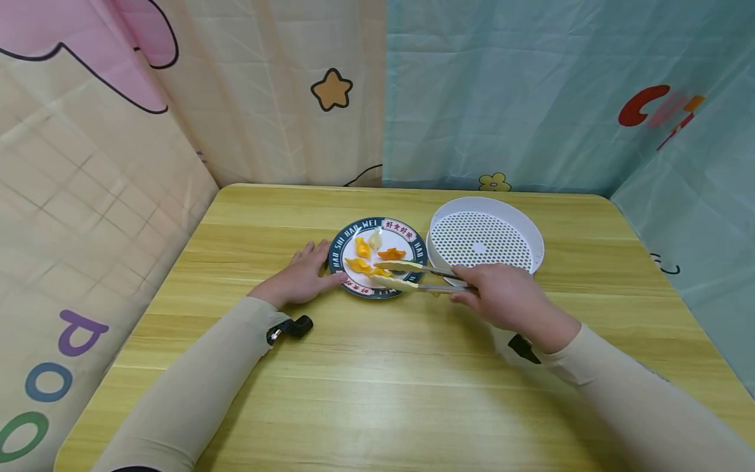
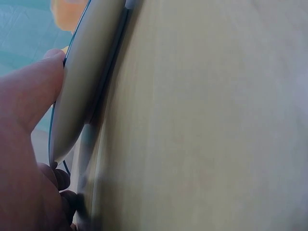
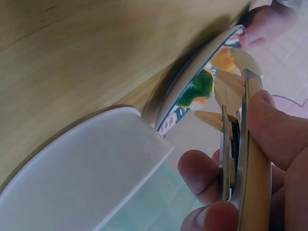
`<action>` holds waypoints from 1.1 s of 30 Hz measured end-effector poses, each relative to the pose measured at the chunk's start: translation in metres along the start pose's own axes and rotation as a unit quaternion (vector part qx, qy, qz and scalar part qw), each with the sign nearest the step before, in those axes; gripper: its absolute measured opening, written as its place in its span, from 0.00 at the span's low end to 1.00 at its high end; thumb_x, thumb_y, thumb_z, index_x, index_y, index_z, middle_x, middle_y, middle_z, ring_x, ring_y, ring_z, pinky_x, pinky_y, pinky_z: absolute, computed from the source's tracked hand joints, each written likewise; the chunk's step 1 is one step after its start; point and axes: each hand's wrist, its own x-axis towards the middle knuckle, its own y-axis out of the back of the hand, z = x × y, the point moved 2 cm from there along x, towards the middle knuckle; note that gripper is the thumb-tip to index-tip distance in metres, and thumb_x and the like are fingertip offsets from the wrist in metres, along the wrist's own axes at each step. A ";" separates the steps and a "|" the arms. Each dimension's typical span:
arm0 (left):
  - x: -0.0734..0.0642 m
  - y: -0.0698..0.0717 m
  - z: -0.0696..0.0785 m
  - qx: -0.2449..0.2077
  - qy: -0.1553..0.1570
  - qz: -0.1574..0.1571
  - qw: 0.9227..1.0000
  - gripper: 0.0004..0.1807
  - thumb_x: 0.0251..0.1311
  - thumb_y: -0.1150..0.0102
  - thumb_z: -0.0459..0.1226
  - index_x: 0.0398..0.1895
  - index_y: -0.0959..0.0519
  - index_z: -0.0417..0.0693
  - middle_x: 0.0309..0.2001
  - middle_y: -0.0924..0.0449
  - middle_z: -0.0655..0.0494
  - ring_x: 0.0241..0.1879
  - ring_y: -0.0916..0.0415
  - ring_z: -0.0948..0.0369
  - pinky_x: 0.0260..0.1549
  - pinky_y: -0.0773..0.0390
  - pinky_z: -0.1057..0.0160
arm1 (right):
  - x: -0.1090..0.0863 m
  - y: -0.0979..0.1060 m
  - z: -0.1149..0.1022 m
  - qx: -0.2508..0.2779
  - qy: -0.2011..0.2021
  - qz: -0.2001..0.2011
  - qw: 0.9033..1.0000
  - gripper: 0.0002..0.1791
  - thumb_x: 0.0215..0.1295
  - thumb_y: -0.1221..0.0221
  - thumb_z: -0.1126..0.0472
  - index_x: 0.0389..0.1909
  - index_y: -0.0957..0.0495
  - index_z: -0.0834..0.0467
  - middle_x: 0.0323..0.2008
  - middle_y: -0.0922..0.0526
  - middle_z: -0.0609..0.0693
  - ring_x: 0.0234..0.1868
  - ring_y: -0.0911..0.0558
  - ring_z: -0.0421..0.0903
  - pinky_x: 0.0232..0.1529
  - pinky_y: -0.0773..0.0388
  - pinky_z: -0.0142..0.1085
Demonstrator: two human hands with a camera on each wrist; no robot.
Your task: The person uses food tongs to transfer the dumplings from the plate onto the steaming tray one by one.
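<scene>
My left hand [image 1: 303, 275] rests on the table at the left of a round plate [image 1: 367, 224], fingers outstretched, its thumb [image 2: 45, 72] touching the rim. Several small dumpling-shaped pieces lie on the plate, among them an orange one [image 1: 392, 254], a yellow one [image 1: 362, 248] and a whitish one [image 1: 375, 239]. A green piece [image 3: 198, 89] shows in the right wrist view. Gripped between the thumb and fingers of my right hand [image 1: 510, 298] are tongs [image 1: 396, 283], reaching over the plate from the right. Their tips are apart, close over the pieces at the near side.
A white round basket with a perforated bottom [image 1: 533, 239] stands right beside the plate, behind my right hand. The wooden table [image 1: 354, 393] ends at printed curtains [image 1: 265, 85] at the back and sides.
</scene>
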 end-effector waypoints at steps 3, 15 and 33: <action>0.000 0.000 0.000 0.001 0.000 0.000 1.000 0.58 0.68 0.51 0.72 0.88 0.59 0.50 0.87 0.63 0.46 0.86 0.73 0.41 0.83 0.66 0.37 | -0.003 0.005 0.001 0.006 0.006 0.015 1.000 0.18 0.70 0.32 0.46 0.52 0.18 0.52 0.25 0.24 0.42 0.28 0.25 0.44 0.29 0.29 0.39; -0.001 0.001 0.000 0.001 -0.001 -0.002 1.000 0.57 0.70 0.51 0.71 0.88 0.59 0.50 0.87 0.63 0.45 0.86 0.73 0.41 0.82 0.65 0.36 | -0.016 0.024 0.039 0.046 -0.046 0.078 0.995 0.28 0.73 0.34 0.48 0.68 0.21 0.56 0.31 0.14 0.49 0.28 0.22 0.47 0.30 0.26 0.43; -0.001 -0.001 -0.002 0.004 0.005 -0.002 1.000 0.58 0.69 0.51 0.72 0.88 0.60 0.49 0.87 0.63 0.44 0.86 0.73 0.40 0.83 0.66 0.36 | -0.006 0.008 0.094 0.004 -0.159 0.001 0.987 0.31 0.76 0.40 0.44 0.68 0.26 0.62 0.34 0.18 0.59 0.31 0.24 0.55 0.26 0.31 0.41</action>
